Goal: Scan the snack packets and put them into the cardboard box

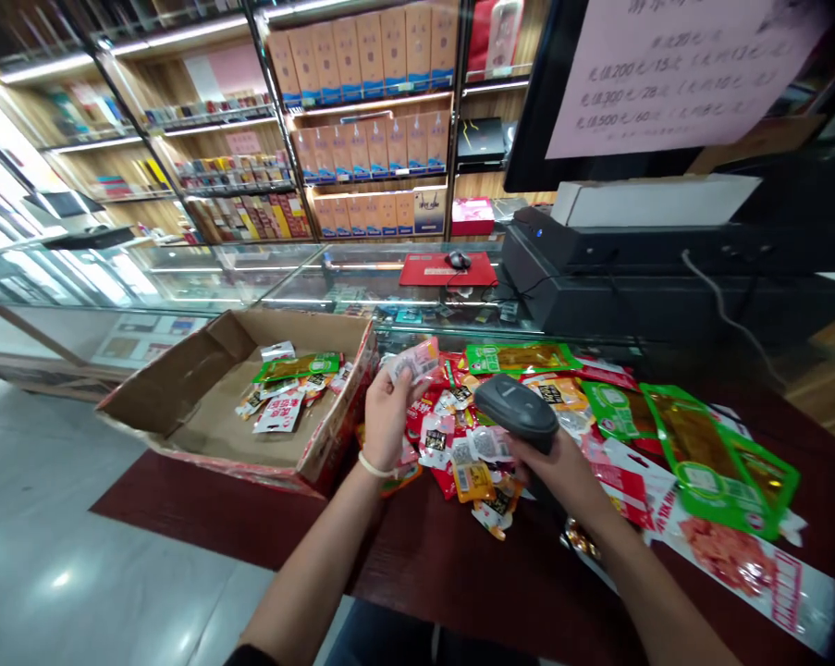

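Standing at the left side of the scene, a shallow open brown cardboard box (209, 425) is holding a small group of shiny packets: a green packet with a brown middle (296, 367) is lying at its far side, and a white packet with red print (279, 413) is lying nearer. The box is resting on a dark red-brown table (445, 564). Far behind, tall tan boxes with blue bottoms (368, 60) are standing in rows.

Right of the cardboard box, the left hand (387, 421), wearing a cream-coloured band (375, 470), is pinching a small pink and white packet (421, 356) between thumb and fingers, above the table. Beside this hand, a crowded pile of small red, white and yellow packets (472, 469) is covering the table. Farther away, a black mouse (459, 260) is sitting on a red rectangular mat (423, 269).

To the right, the right hand (559, 472) is grasping a dark grey plastic handheld scanner (518, 412); whether a finger is pressing its trigger, I cannot tell. The scanner's head is hovering over the pile, apart from the pinched packet.

At the far right, a pink sheet with black characters (667, 92) is covering a black monitor (597, 170). Nearer, large green-edged packets with brown contents (708, 453) are lying, partly overlapping a long packet with pinkish contents (729, 560).
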Motion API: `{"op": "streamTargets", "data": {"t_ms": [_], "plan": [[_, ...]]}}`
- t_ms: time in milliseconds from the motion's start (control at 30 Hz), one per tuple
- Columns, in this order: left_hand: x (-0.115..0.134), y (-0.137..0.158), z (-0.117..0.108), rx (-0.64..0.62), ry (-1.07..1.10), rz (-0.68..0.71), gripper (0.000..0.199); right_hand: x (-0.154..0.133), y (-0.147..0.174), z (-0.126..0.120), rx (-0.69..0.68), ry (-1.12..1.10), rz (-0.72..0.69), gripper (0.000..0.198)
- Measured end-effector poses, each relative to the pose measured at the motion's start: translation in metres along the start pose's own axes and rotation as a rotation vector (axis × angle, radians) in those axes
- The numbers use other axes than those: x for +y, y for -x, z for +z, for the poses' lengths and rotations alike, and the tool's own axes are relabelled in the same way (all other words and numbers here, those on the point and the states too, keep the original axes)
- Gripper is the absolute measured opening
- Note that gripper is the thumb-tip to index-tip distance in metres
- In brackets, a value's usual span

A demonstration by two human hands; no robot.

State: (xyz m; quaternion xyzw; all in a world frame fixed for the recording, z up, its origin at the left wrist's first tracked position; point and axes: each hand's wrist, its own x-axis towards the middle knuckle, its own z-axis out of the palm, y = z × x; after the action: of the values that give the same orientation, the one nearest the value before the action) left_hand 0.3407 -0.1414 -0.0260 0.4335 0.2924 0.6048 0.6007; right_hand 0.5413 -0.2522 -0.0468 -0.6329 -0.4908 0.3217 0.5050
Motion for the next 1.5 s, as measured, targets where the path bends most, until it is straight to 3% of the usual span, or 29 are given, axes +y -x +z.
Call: {"op": "streamTargets", "data": {"t_ms": [133, 233, 300, 400, 467, 533, 700, 833, 967, 1067, 1167, 1300, 1500], "plan": [[0.071, 0.004, -0.020, -0.042, -0.614, 0.405, 0.029, 0.000, -0.001, -0.001, -0.013, -0.057, 0.094, 0.044], [0.112, -0.001, -0.057, 0.089, -1.070, 0.667, 0.035, -0.001, 0.000, 0.000, -0.009, -0.060, 0.120, 0.047], [0.122, -0.009, -0.086, 0.077, -1.336, 0.647, 0.041, -0.001, 0.000, 0.000, -0.020, -0.057, 0.124, 0.048], [0.118, -0.019, -0.115, -0.075, -1.596, 0.424, 0.050, -0.001, -0.001, 0.000, -0.039, -0.068, 0.106, 0.048], [0.112, -0.019, -0.119, -0.147, -1.613, 0.372, 0.050, 0.000, -0.002, 0.000, -0.037, -0.080, 0.092, 0.046], [0.108, -0.013, -0.108, -0.175, -1.578, 0.413, 0.045, 0.001, -0.003, -0.001, -0.036, -0.096, 0.086, 0.044], [0.093, 0.009, -0.051, -0.336, -1.440, 0.558, 0.032, -0.001, -0.003, -0.003, -0.026, -0.131, 0.107, 0.040], [0.043, 0.012, -0.016, -0.629, -1.437, 0.447, 0.030, -0.003, -0.005, -0.006, -0.023, -0.168, 0.087, 0.038], [-0.010, 0.008, -0.005, -0.840, -1.637, 0.282, 0.046, 0.000, -0.007, -0.008, 0.007, -0.230, 0.104, 0.034], [-0.029, 0.004, -0.009, -0.841, -1.706, 0.284, 0.058, 0.002, -0.007, -0.008, 0.021, -0.239, 0.107, 0.033], [-0.035, -0.001, -0.016, -0.817, -1.650, 0.287, 0.047, 0.005, -0.008, -0.007, 0.037, -0.250, 0.110, 0.035], [-0.036, -0.006, -0.021, -0.733, -1.418, 0.204, 0.010, 0.004, -0.008, -0.006, 0.040, -0.259, 0.129, 0.039], [-0.033, -0.003, -0.018, -0.512, -1.033, 0.144, 0.020, -0.003, -0.006, -0.006, 0.030, -0.225, 0.166, 0.042]]}}
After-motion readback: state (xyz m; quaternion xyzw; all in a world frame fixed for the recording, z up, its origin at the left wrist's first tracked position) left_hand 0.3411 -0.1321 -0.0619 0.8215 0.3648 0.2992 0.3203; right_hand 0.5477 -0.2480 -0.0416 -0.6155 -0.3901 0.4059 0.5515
